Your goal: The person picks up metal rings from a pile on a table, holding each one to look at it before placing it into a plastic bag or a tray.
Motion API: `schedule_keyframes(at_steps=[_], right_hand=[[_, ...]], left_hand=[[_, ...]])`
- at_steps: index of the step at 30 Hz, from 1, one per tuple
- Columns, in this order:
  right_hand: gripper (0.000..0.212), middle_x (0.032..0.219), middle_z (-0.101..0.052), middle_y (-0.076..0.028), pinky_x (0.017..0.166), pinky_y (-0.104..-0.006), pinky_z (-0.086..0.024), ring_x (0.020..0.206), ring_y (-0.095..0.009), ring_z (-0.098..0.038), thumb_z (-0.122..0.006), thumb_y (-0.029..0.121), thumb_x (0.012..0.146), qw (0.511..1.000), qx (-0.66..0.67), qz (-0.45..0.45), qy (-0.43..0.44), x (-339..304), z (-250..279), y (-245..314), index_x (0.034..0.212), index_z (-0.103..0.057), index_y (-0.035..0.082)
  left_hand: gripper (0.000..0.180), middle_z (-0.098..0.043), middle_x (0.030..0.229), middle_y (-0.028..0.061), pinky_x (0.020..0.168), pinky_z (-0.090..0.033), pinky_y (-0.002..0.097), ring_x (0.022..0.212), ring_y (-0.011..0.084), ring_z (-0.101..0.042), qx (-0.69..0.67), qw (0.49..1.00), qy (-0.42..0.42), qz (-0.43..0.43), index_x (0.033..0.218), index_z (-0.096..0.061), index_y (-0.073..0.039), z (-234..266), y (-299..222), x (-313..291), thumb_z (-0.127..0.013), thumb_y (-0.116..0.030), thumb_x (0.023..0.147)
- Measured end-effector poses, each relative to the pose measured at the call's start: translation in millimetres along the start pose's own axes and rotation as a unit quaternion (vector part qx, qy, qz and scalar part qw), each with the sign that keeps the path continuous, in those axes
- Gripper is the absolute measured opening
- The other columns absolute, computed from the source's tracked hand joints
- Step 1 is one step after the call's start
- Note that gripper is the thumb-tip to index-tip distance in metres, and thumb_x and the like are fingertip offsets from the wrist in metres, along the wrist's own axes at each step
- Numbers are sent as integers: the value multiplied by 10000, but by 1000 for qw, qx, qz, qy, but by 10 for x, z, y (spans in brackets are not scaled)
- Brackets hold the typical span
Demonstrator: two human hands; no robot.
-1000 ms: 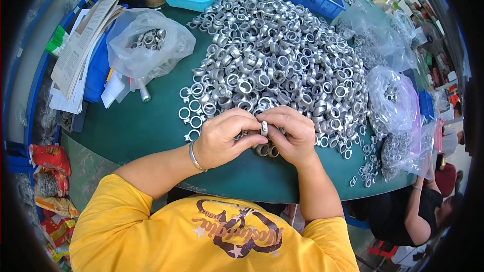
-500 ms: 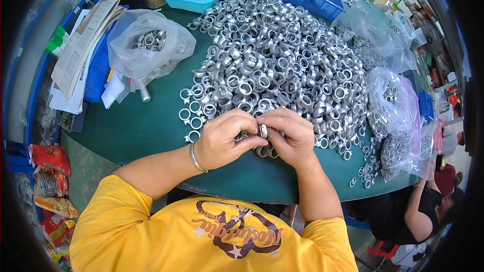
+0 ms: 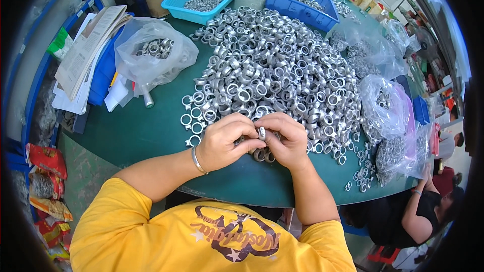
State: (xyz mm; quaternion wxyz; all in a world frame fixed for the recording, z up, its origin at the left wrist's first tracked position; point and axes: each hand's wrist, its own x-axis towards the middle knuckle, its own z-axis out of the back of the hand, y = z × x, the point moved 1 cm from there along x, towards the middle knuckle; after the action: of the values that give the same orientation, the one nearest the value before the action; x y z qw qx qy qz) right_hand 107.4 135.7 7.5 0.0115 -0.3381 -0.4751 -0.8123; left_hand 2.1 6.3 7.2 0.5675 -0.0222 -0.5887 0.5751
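Between my two hands is a small silver metal ring [image 3: 261, 133], seen edge-on at the near side of the pile. My left hand [image 3: 225, 140], with a metal bangle at the wrist, pinches closed at the ring's left side. Thumb and fingers of my right hand [image 3: 285, 138] close on the ring from the right. Beyond both hands lies a large heap of similar metal rings [image 3: 282, 65], many with a small lug. A few more rings [image 3: 263, 155] lie just under my fingertips, partly covered by the hands.
A light-blue tray [image 3: 174, 11] and a darker blue tray [image 3: 269, 2] hold metal parts at the back. A clear bag [image 3: 176, 63] of rings lies left, beside stacked papers [image 3: 83, 63]. More plastic bags [image 3: 380, 113] stand right. Other people sit at the far side and right.
The whole view has tilted slightly, so the table's things sit a little lower in the picture. Both hands keep their pinch on the ring.
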Motion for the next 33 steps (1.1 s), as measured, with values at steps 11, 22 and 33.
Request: schedule_keyframes(at_steps=[11,22,33], right_hand=[[229,853,-627,-113,617,-277,-502,730,-216,-623,-602,-112,686,997,-52,59,-3,11,5,25,870,-642,20],[214,848,-603,-107,573,-262,-486,694,-193,-598,-624,-108,688,992,-87,45,-76,8,-2,80,875,-628,-4],[199,840,-626,-117,614,-269,-503,739,-211,-620,-594,-111,683,997,-48,24,-54,-27,-39,-6,849,-619,-4]], left_hand=[[178,-599,763,79,563,-482,262,649,191,-587,5,1000,13,9,756,-609,-22,10,-16,-13,-757,-57,663],[148,-602,761,96,568,-480,256,643,185,-591,-1,999,-22,41,820,-625,6,11,2,-4,-716,-51,719],[165,-617,755,85,585,-485,264,656,191,-602,24,999,-19,6,812,-639,-12,-3,-17,-17,-736,-36,680]])
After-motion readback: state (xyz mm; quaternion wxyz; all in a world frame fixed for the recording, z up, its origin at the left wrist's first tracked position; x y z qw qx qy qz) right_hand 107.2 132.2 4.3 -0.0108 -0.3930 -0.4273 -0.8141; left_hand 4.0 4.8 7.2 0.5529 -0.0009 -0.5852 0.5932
